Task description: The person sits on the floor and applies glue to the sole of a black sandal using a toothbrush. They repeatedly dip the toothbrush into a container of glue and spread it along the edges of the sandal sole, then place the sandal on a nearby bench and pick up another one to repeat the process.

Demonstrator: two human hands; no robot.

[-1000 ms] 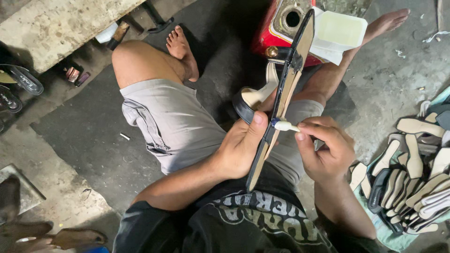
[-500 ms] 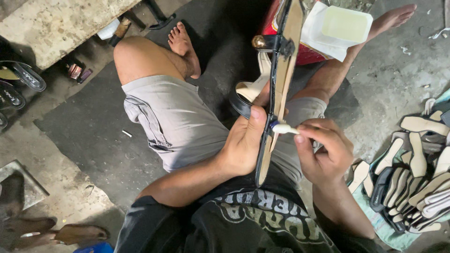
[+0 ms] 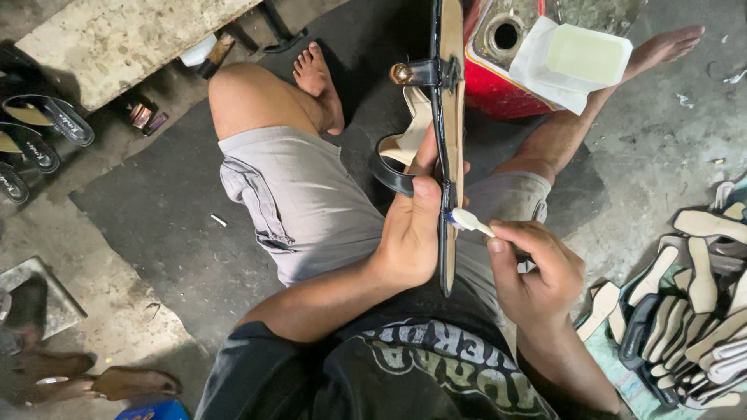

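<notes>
My left hand (image 3: 412,225) grips a long black-edged sandal sole (image 3: 447,117) held on edge, pointing away from me, with a black strap and metal buckle near its far end. My right hand (image 3: 537,272) pinches a small white brush (image 3: 471,222) whose tip touches the sole's edge beside my left thumb. I sit on the floor in grey shorts, left knee bent, right leg stretched out.
A red can (image 3: 506,70) with a pale plastic tub (image 3: 587,54) on paper stands ahead. A pile of cut soles (image 3: 692,311) lies at right. Black sandals (image 3: 39,132) and a concrete slab (image 3: 117,39) are at left; another person's foot (image 3: 132,383) is at bottom left.
The sole has turned from leaning right to nearly straight ahead, seen edge-on. Both hands stay on it, brush tip still at the edge.
</notes>
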